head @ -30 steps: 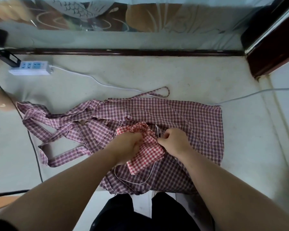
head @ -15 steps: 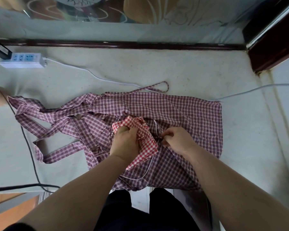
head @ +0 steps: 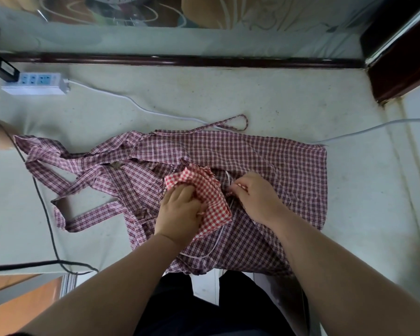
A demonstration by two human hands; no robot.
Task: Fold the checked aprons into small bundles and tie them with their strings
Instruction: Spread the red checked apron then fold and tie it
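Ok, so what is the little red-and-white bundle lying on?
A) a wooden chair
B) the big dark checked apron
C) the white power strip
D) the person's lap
B: the red-and-white bundle, gripped by the left hand, lies on top of the spread-out dark checked apron, while the right hand pinches the string beside it; the power strip sits far off to the left.

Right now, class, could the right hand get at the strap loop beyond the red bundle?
Probably yes: the strap loop lies uncovered beyond the right hand, only darker apron between, though it pinches the red bundle.
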